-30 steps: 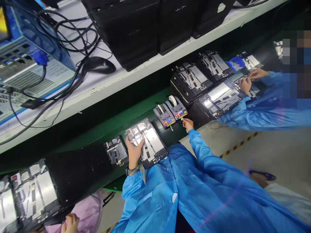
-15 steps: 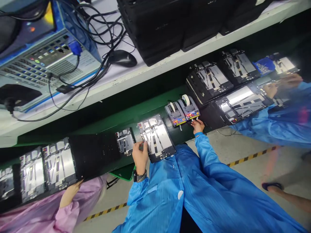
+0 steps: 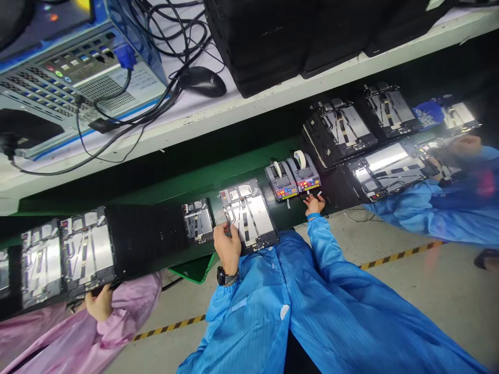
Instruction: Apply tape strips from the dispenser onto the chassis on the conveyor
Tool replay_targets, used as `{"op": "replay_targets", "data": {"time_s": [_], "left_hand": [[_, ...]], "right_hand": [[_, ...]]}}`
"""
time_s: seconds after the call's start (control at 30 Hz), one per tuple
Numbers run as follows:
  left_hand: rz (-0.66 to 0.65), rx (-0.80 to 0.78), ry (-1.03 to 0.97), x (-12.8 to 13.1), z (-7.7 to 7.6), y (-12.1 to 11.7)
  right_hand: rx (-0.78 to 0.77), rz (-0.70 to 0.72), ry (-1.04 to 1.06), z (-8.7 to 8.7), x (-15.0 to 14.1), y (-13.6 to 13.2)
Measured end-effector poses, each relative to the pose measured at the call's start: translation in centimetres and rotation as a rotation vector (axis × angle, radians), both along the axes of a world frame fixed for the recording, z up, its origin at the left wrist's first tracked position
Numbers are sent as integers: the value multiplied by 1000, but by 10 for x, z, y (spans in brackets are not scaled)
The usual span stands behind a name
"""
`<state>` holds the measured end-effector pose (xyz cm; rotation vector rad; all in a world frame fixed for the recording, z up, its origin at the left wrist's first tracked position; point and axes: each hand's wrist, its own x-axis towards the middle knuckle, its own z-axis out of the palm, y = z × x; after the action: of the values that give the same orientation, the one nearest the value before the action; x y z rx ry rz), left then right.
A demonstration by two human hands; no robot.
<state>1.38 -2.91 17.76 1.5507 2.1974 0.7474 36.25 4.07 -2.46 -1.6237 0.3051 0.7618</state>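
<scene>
An opened tablet (image 3: 251, 215), its silver battery and dark ribbon cables bare, lies on the bench before me. My left hand (image 3: 228, 245) grips its left edge with thumb and fingers closed. Just in front of the right-hand tape dispenser (image 3: 306, 174), my right hand (image 3: 314, 205) pinches a short white strip of tape (image 3: 319, 194). Another tape dispenser (image 3: 281, 182) stands beside it, with a tape end hanging from its front. Left of my left hand lies a smaller opened tablet (image 3: 197, 221).
Opened tablets (image 3: 88, 249) line the bench at left, by a co-worker's pink-sleeved hand (image 3: 100, 304). At right are a tablet stack (image 3: 339, 127) and a co-worker's blue sleeve (image 3: 421, 208). A shelf edge (image 3: 187, 124) overhangs the back, carrying a computer (image 3: 86, 78) and mouse (image 3: 202, 82).
My right hand has drawn slightly back from the dispenser, and a tape strip now shows at its fingertips. My left hand stays at the tablet's edge. The pink-sleeved co-worker's hand has shifted left.
</scene>
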Motion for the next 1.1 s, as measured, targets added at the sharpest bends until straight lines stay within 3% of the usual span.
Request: {"op": "replay_targets", "data": {"time_s": [0.17,0.4,0.53,0.77,0.87,1.03,1.1], "left_hand": [[57,52,-130,9,5,-5],[169,-27,-623,-6,0,-5],[164,-121,-958,-13,4,1],[78,-183,-1267,-4,19,5],[151,-136,-1199,-41,21,1],[437,74,-933,-173,5,-1],[428,71,-870,-215,-10,5]], "right_hand": [[-1,-46,63,1,0,8],[-40,-72,-8,1,-3,8],[-55,-50,-117,2,-14,-24],[-31,333,-285,2,-42,-91],[-35,375,-303,11,-42,-94],[-3,399,-350,29,-32,-84],[28,416,-375,32,-29,-83]]}}
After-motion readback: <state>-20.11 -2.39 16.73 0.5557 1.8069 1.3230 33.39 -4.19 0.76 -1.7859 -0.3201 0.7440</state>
